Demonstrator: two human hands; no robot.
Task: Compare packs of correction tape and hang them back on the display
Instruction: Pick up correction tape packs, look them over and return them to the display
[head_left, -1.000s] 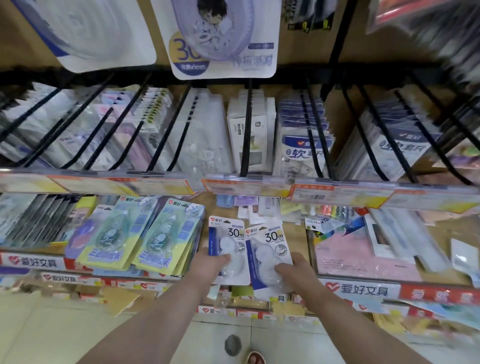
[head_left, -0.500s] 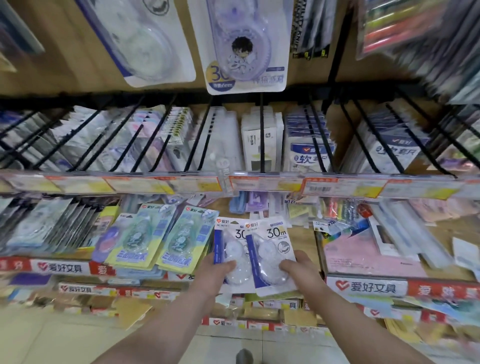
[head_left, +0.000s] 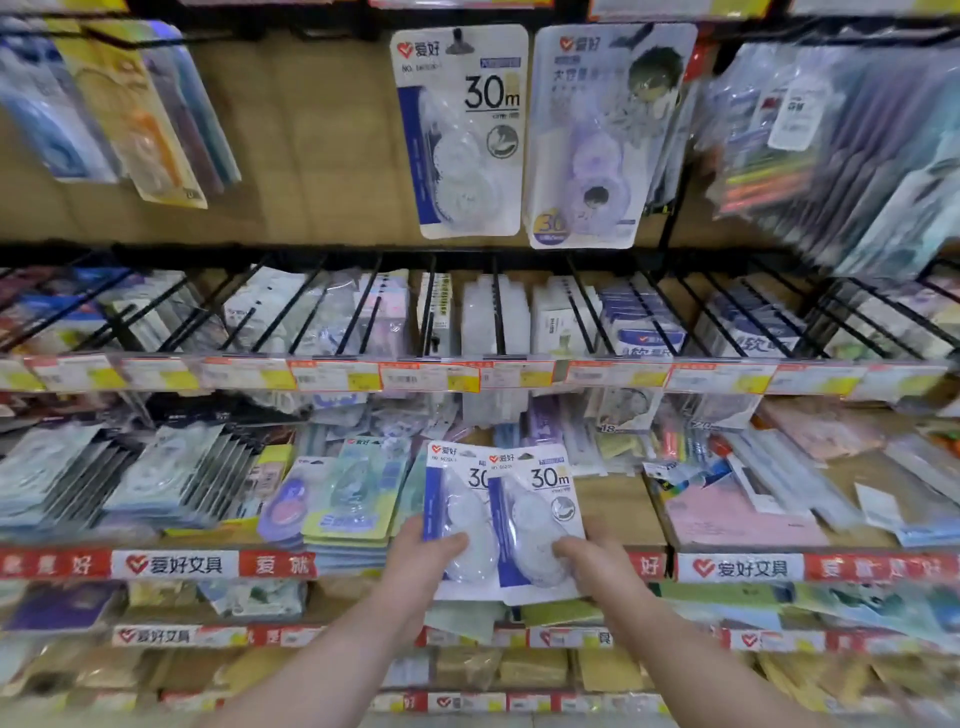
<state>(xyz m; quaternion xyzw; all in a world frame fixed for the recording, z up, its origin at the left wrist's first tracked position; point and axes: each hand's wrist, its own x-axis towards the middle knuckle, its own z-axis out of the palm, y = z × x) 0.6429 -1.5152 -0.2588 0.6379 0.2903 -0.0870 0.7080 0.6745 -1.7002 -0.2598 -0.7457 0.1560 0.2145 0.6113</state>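
Gripping light, stiff packs low: left hand (head_left: 417, 565) curls round left pack (head_left: 453, 500), right hand (head_left: 588, 565) round right pack (head_left: 536, 519) at its 3 o'clock. Blisters probably slick; pinch the card.

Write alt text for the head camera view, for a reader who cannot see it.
The left hand and right hand each grip a white-and-blue carded correction tape pack marked 30m, the right pack overlapping the left pack, in front of crowded stationery shelves. A matching pack hangs from the display above.
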